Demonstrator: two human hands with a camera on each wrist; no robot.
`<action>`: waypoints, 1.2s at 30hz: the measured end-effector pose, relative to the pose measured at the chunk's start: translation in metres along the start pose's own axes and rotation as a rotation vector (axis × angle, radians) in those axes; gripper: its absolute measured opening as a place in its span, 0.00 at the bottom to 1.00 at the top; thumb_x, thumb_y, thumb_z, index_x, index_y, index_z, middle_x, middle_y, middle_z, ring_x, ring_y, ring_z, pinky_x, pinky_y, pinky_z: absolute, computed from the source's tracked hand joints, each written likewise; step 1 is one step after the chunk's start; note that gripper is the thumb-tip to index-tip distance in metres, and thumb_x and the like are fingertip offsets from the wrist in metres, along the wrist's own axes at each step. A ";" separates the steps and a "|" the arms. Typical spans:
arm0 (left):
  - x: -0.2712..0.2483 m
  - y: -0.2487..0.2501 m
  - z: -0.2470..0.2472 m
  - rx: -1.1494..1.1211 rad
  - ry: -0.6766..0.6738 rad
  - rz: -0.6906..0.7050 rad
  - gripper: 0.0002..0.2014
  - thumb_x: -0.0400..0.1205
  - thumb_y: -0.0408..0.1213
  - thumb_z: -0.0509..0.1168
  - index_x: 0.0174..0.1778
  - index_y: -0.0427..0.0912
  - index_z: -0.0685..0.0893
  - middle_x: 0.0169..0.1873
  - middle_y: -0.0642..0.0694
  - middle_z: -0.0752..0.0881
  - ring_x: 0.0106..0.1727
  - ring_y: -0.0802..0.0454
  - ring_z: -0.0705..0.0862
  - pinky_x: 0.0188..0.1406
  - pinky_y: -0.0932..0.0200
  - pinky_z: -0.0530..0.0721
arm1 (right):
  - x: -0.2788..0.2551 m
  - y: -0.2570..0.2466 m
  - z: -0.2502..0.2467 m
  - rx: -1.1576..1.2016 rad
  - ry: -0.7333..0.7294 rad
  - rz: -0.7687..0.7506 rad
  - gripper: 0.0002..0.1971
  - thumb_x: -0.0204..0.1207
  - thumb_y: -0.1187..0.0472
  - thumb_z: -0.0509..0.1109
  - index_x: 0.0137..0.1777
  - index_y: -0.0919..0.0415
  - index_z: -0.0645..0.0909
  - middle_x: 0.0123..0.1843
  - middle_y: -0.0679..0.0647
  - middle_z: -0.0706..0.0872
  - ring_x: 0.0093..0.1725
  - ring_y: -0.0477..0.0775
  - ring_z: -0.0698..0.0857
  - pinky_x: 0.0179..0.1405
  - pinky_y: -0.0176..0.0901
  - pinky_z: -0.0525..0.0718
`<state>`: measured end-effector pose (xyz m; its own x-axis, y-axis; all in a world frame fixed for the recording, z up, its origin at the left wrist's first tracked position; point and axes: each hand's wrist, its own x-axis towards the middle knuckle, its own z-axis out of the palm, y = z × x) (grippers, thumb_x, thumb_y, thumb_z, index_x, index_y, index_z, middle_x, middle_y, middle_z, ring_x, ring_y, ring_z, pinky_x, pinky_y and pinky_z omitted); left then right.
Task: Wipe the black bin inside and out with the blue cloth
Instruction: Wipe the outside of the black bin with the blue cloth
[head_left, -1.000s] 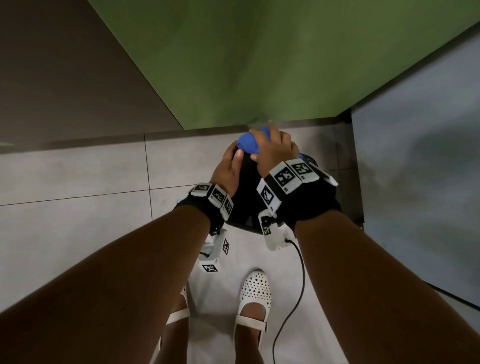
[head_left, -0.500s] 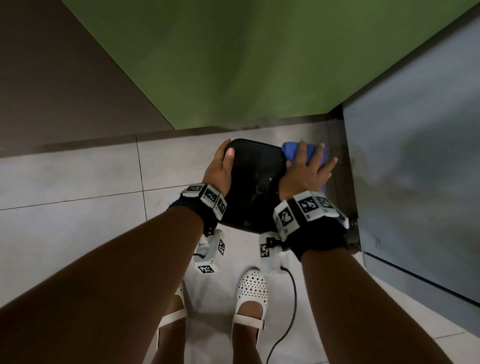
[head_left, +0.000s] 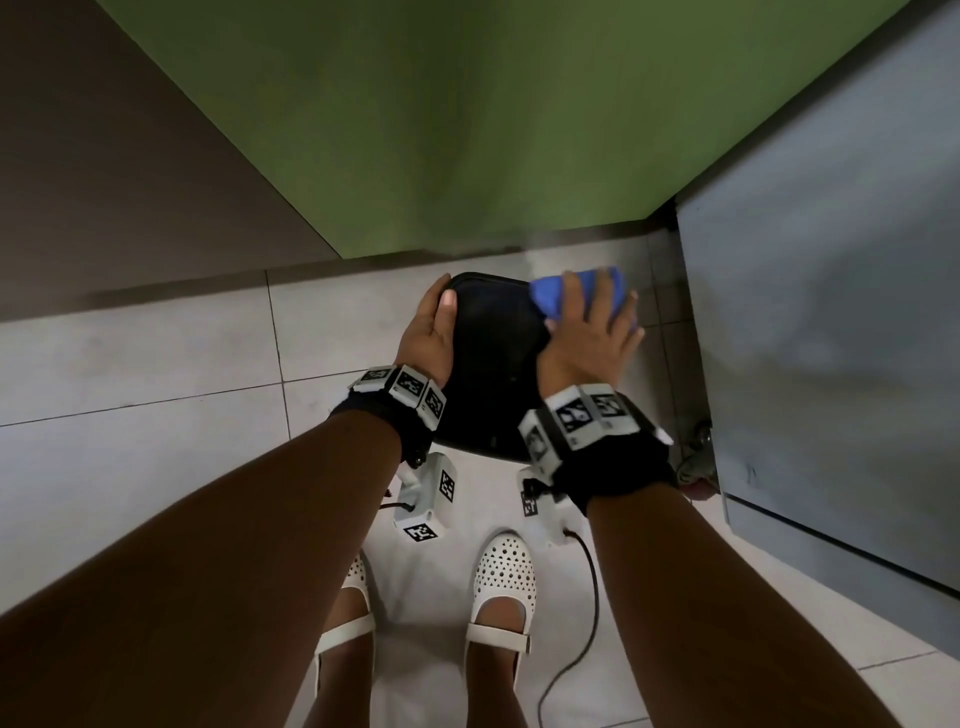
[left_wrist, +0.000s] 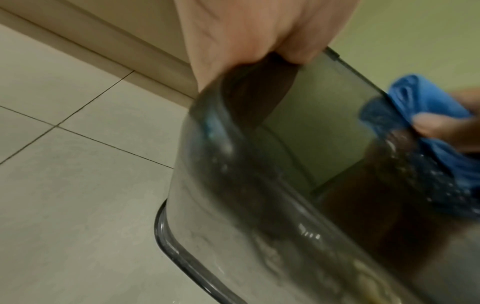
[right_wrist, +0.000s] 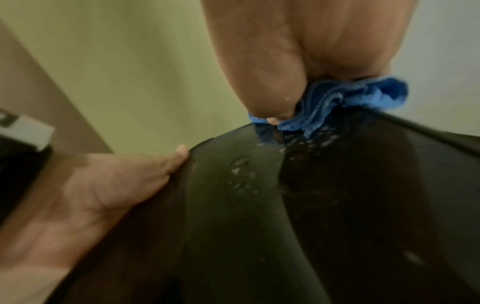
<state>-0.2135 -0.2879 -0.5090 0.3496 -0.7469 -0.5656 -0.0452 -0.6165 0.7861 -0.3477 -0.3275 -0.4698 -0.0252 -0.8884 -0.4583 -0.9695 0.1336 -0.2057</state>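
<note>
From the head view, the glossy black plastic bin (head_left: 493, 364) is held above the pale tiled floor (head_left: 156, 415), near the green wall (head_left: 467, 130). The left hand (head_left: 428, 338) clasps its left edge, thumb over the face. The right hand (head_left: 592, 332), fingers spread, presses the crumpled blue cloth (head_left: 550, 299) against the bin's far right corner. In the left wrist view, the left hand (left_wrist: 259, 30) grips the bin (left_wrist: 259, 205) at its corner, the cloth (left_wrist: 428, 102) beyond. In the right wrist view, the right hand (right_wrist: 298, 51) pins the cloth (right_wrist: 350, 98) on the wet, droplet-speckled bin (right_wrist: 311, 205).
</note>
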 end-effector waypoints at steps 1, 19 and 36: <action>0.000 0.000 0.000 -0.009 0.003 -0.003 0.22 0.88 0.45 0.47 0.77 0.46 0.67 0.74 0.44 0.74 0.75 0.49 0.71 0.65 0.73 0.64 | -0.004 0.007 0.001 0.077 0.026 0.082 0.28 0.83 0.58 0.55 0.81 0.48 0.51 0.85 0.57 0.45 0.82 0.69 0.48 0.80 0.63 0.49; -0.022 -0.008 -0.031 0.555 0.116 -0.031 0.25 0.85 0.55 0.47 0.75 0.50 0.68 0.77 0.47 0.71 0.84 0.48 0.56 0.78 0.26 0.44 | 0.040 -0.044 -0.005 0.065 -0.200 -0.431 0.33 0.75 0.70 0.63 0.76 0.40 0.64 0.81 0.44 0.60 0.75 0.59 0.64 0.75 0.52 0.68; 0.014 0.005 -0.031 0.330 -0.044 -0.028 0.22 0.86 0.50 0.51 0.72 0.47 0.76 0.70 0.44 0.80 0.73 0.45 0.76 0.76 0.56 0.68 | -0.016 0.019 0.005 0.116 -0.032 -0.114 0.29 0.80 0.58 0.60 0.80 0.46 0.56 0.80 0.55 0.60 0.72 0.65 0.67 0.70 0.56 0.69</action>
<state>-0.1799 -0.2939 -0.5050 0.3146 -0.7341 -0.6018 -0.3397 -0.6790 0.6507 -0.3641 -0.3091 -0.4708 0.0935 -0.8863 -0.4535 -0.9308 0.0838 -0.3558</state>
